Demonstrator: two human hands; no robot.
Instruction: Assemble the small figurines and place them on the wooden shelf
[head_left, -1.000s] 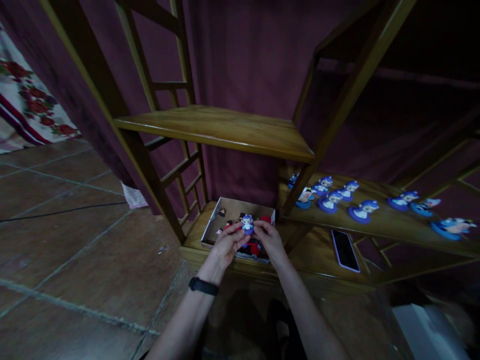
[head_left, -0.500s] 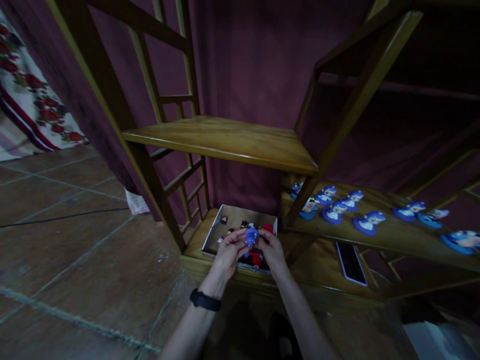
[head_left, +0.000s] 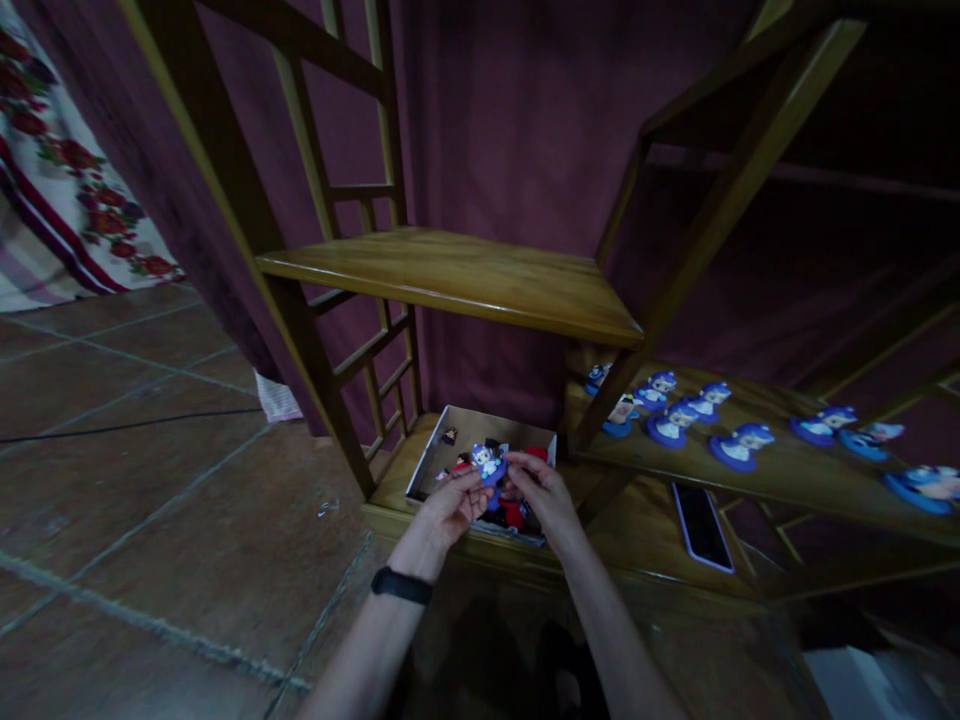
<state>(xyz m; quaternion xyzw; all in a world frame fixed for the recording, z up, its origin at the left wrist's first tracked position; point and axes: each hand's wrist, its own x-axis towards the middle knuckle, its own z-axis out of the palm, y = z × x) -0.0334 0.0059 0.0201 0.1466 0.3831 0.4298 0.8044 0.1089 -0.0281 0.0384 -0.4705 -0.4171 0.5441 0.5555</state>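
Both hands are on it now: a small blue-and-white figurine with a round purple base (head_left: pixel 489 464), tilted above the shallow open cardboard box (head_left: pixel 480 424), left hand (head_left: pixel 452 508) gripping its left side, right hand (head_left: pixel 541 490) fingering the base's edge. Right of the box, similar figurines (head_left: pixel 739 446) line a brown wooden shelf (head_left: pixel 802 468).

Dim light leaves a pale gleam along the front edge of the upper shelf (head_left: pixel 457 270), with near-black shadow to its upper right, darkened floor (head_left: pixel 480 640) beneath it and wide-angle distortion slanting the uprights (head_left: pixel 221 150) beside it.
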